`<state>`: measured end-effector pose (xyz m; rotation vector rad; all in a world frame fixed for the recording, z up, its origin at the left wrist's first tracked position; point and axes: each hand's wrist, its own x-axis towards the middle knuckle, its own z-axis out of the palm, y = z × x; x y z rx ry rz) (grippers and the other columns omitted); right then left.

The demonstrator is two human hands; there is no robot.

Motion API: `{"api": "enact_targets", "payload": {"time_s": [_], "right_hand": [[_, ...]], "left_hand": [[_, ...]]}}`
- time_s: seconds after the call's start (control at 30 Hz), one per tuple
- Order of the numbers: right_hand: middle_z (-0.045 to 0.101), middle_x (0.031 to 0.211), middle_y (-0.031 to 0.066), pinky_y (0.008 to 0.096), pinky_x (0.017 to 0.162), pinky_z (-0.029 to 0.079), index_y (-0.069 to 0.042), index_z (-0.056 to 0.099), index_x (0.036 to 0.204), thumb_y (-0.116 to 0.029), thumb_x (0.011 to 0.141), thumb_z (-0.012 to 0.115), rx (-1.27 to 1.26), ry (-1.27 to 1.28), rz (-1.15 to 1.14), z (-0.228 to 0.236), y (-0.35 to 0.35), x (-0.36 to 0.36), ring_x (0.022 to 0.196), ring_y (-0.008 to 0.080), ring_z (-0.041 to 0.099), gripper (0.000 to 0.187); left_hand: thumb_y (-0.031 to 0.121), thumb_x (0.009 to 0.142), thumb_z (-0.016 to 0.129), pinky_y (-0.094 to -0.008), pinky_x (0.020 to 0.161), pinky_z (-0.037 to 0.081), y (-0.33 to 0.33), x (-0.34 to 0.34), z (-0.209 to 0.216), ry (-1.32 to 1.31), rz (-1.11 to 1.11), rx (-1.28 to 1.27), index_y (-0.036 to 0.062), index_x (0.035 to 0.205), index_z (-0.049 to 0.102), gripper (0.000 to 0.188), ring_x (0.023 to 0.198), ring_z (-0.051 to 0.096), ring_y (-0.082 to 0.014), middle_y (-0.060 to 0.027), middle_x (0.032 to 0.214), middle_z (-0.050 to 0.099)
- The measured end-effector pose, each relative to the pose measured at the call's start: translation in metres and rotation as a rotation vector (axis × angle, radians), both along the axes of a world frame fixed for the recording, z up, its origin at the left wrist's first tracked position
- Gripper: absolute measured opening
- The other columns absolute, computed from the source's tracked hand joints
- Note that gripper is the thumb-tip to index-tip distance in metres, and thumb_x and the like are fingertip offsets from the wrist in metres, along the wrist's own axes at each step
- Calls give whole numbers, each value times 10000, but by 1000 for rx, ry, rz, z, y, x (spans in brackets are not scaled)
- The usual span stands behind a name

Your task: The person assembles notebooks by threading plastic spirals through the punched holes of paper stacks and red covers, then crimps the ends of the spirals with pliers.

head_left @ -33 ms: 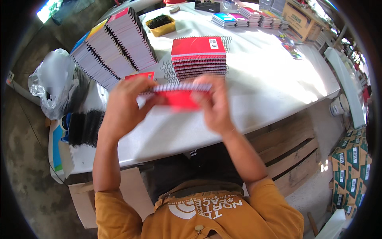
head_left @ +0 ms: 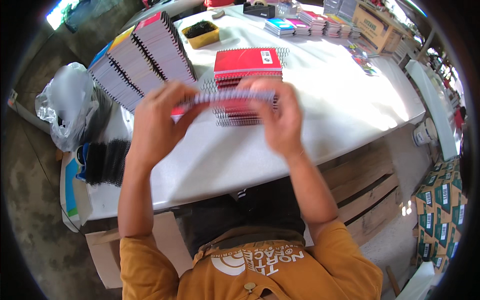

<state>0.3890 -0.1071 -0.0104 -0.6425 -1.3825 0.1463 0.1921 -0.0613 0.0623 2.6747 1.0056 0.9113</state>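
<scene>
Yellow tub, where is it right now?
In the head view, the yellow tub is on the white table, left of centre, just right of the tall notebook stacks.

The notebook (head_left: pixel 235 95) and right hand (head_left: pixel 283 117) are being blurred. The stack (head_left: pixel 245 61) is being partly hidden behind both. A red object (head_left: pixel 219 3) is being cut off by the top edge. The label's (head_left: pixel 271 57) print is being left illegible.

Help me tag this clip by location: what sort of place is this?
Probably a notebook-binding workshop: stacked spiral notebooks and loose black coils share a white table.
</scene>
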Motion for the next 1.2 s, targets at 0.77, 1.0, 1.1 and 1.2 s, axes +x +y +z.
{"api": "enact_targets", "payload": {"time_s": [0.77, 1.0, 1.1, 1.2], "right_hand": [[530, 1243, 205, 413, 989, 361, 49, 463, 1257, -118, 894, 501, 98, 3, -658, -41, 38, 40, 1178, 348, 492, 401], [385, 1384, 188, 465, 1079, 216, -10, 361, 1353, -195, 804, 627, -457, -213, 53, -103, -23, -52, 1314, 372, 302, 637], [240, 1469, 143, 510, 1086, 184, -80, 325, 1379, -233, 690, 720, -299, -759, -87, -118, -32, -89, 1373, 270, 208, 809], [503, 1293, 143, 429, 1040, 320, -60, 515, 1233, -90, 746, 659, 10, -532, -70, -97, -22, -74, 1209, 307, 472, 509]], "left_hand": [[143, 852, 542, -352, 779, 439, 129, -32, -113, -270, 200, 216, 22, 1164, 551, 335, 867, 601, -210, -116, 1049, 619], [94, 851, 549, -349, 754, 444, 11, -47, -131, 145, 430, -79, 121, 1153, 582, 305, 857, 613, -170, -112, 943, 652], [157, 918, 504, -288, 752, 422, -38, -45, -132, -551, 197, -670, 52, 1103, 599, 234, 837, 560, -107, -60, 900, 641], [225, 945, 390, -287, 858, 394, -51, -51, -116, -827, 75, -899, -25, 1160, 544, 363, 925, 535, -134, -33, 1011, 608]]}}
